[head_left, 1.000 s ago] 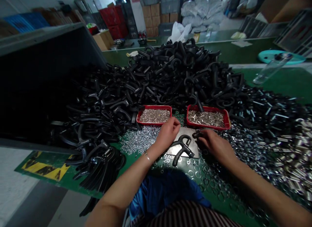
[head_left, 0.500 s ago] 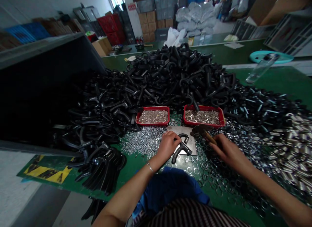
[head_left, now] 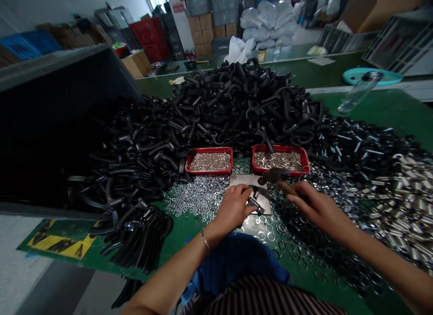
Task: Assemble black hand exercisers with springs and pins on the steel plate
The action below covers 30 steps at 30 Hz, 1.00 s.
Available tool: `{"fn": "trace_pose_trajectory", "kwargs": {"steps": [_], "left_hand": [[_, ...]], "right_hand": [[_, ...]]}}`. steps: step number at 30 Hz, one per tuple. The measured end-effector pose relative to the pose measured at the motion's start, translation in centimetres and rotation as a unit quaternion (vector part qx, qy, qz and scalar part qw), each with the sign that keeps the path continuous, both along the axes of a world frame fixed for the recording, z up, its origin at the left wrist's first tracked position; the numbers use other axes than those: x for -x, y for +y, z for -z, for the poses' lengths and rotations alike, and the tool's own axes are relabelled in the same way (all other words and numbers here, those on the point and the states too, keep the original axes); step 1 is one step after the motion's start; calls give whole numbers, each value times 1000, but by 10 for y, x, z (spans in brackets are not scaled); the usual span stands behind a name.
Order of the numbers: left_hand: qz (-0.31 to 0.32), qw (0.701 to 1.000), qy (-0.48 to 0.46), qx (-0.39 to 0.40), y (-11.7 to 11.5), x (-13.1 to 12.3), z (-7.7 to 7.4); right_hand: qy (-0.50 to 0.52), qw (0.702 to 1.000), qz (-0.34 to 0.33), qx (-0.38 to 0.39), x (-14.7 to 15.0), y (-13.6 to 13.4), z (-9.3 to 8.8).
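My left hand (head_left: 234, 207) is closed on a curved black handle-like part (head_left: 256, 206) over a flat metal plate (head_left: 237, 180). Most of that part lies hidden under my palm and fingers; its dark end pokes out to the right. In my right hand (head_left: 313, 202) is a hammer (head_left: 286, 187), gripped by its wooden handle. The hammer's dark head hangs above the plate's upper right corner, apart from the black part. Loose metal rings (head_left: 270, 236) lie on the green table just below and right of the plate.
Two red trays, a left one (head_left: 209, 173) and a right one (head_left: 280, 171), hold small metal pins. Behind them rises a heap of black parts (head_left: 233, 103). Small washers (head_left: 192, 195) spread at left, metal sleeves (head_left: 402, 206) at right. A large dark bin (head_left: 125, 73) stands left.
My left hand has shifted onto the black part and now covers more of it. The hammer has turned slightly, its head showing more clearly over the plate's corner. The view has moved a little.
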<state>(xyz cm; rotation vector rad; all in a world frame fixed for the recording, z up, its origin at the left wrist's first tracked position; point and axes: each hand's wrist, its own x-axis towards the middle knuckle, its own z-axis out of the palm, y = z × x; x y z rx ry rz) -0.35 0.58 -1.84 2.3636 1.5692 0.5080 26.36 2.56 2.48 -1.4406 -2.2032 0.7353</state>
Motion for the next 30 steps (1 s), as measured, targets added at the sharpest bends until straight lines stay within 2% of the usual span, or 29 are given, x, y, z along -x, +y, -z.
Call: {"fn": "trace_pose_trajectory", "kwargs": {"steps": [4, 7, 9, 11, 17, 22, 24, 27, 30], "left_hand": [[-101, 994, -30, 25, -16, -8, 17], [-120, 991, -53, 39, -18, -11, 25], [-127, 989, -62, 39, -17, -12, 26], [-130, 988, -66, 40, -15, -13, 24], [-133, 987, -79, 44, -15, -12, 23], [-131, 987, -89, 34, -16, -12, 23], [-131, 987, -89, 33, -16, -12, 23], [-130, 987, -86, 28, -16, -13, 24], [-132, 987, -88, 23, -15, -13, 25]], "right_hand": [[18, 999, 23, -24, 8, -12, -4], [-18, 998, -51, -31, 16, -15, 4], [-60, 992, -111, -12, 20, -14, 7], [-81, 986, -143, 16, 23, -12, 6], [-15, 997, -76, -12, 29, -13, -3], [-28, 989, -138, 45, 34, -11, 4], [5, 993, -104, 53, 32, -9, 4], [29, 999, -6, 29, 24, -5, 5], [3, 999, -10, 32, 16, 0, 8]]}}
